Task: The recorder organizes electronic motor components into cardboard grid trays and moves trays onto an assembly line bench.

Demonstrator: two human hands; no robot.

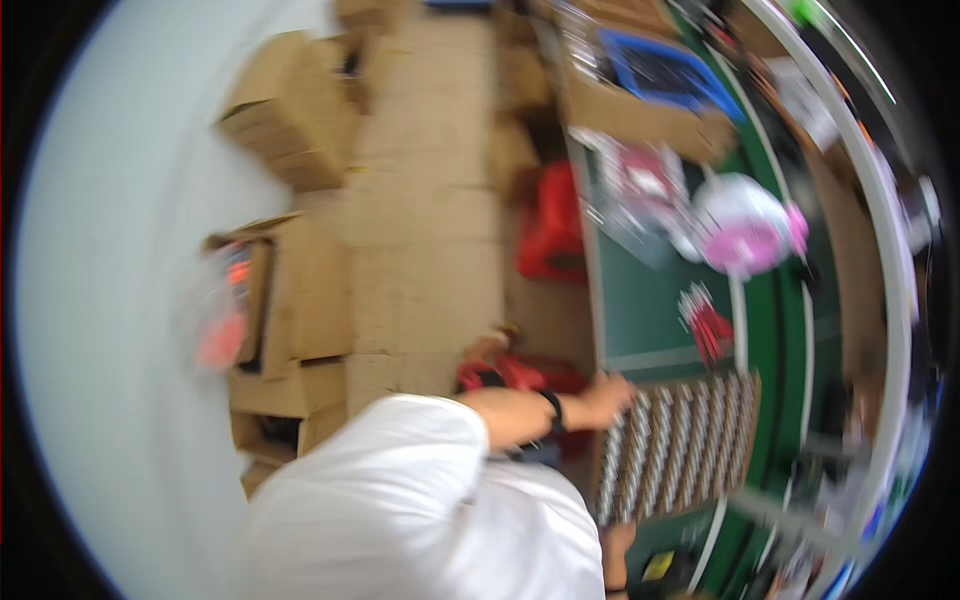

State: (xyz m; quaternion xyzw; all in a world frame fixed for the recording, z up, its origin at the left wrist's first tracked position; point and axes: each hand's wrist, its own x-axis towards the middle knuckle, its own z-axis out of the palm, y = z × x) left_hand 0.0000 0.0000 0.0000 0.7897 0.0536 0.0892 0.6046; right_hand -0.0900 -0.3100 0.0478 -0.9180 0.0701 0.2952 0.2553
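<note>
Nearest, the person's left hand [603,402], a dark band [554,413] at its wrist, has its fingers pinching the corner of a brown tray [748,425] lined with rows of silvery pieces [661,440]. The right hand [620,543] is at the tray's lower edge, its fingers too hidden to tell how they stand. The tray is over the green surface [640,320]; whether it touches is unclear. Beyond lie red-handled tools [710,330], a pink-and-white round object [742,225], then a blue bin [617,62].

White shirt [400,500], short-sleeved and softly creased — plus a black wristband [552,410] on the left arm [512,418].
</note>
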